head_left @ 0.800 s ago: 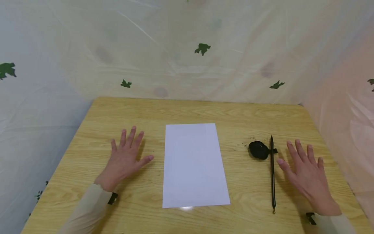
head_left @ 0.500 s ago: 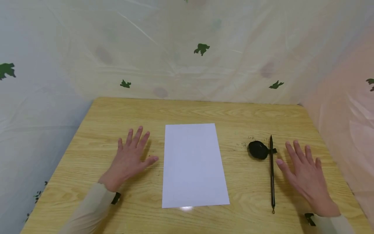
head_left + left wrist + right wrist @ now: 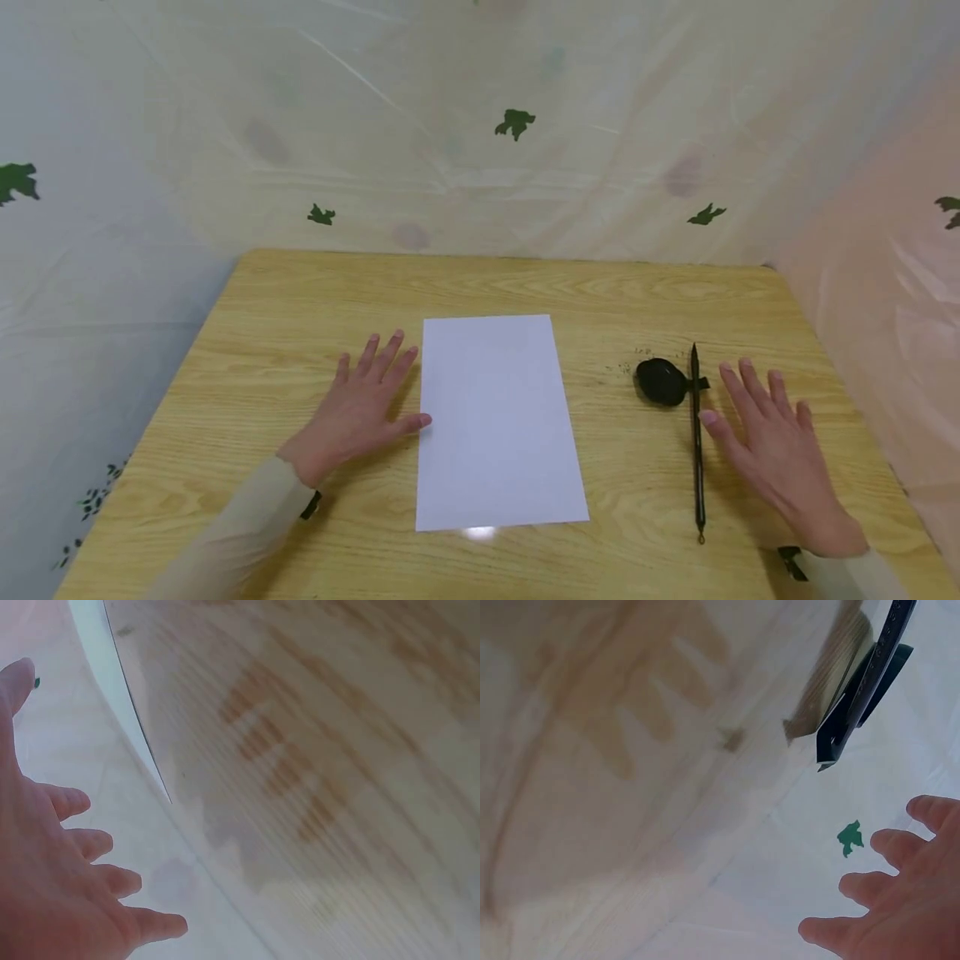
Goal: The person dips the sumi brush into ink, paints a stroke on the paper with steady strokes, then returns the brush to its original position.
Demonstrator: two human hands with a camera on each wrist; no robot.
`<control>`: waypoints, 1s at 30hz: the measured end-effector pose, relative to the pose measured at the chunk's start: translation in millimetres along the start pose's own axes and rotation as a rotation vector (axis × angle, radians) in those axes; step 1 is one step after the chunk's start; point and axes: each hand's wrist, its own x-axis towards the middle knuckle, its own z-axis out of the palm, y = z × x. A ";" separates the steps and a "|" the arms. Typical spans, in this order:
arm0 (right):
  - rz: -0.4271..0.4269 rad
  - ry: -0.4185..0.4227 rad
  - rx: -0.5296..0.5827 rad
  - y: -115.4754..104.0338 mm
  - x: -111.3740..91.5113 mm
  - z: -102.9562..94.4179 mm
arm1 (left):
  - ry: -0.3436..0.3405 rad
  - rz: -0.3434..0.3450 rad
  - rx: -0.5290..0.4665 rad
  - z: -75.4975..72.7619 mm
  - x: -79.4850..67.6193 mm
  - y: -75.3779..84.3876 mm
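Note:
A blank white sheet of paper [image 3: 498, 425] lies upright on the wooden table. My left hand [image 3: 356, 412] is just left of it, fingers spread, with its thumb tip over the paper's left edge. The left wrist view has the sheet's edge [image 3: 124, 690] near that hand [image 3: 56, 877], which holds nothing. On the right lies a slim black brush [image 3: 698, 467] with a pointed tip and an end loop. It crosses the short tab of a rounded black object [image 3: 661, 382], whose kind is unclear. Beside the brush, my right hand [image 3: 783, 454] is spread and holds nothing; its thumb tip appears close to the shaft.
Pale plastic-like sheeting [image 3: 450, 183] with green bird shapes hangs behind the table [image 3: 495, 283] and at both sides. Small dark specks [image 3: 624, 367] mark the wood beside the black object. Dark bands [image 3: 792, 563] sit at both wrists.
My left hand has moved right, from bare wood to the paper's left edge. The right hand has shifted slightly left toward the brush. Paper and brush stay in place.

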 end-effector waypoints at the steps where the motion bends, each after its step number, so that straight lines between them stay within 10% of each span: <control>1: -0.003 -0.003 -0.002 -0.6 -0.2 0.2 | -0.006 0.005 0.002 0.5 0.9 1.0; 30: -0.155 -0.047 -0.089 9.3 -17.3 -1.2 | -0.205 0.108 0.049 14.3 15.5 10.3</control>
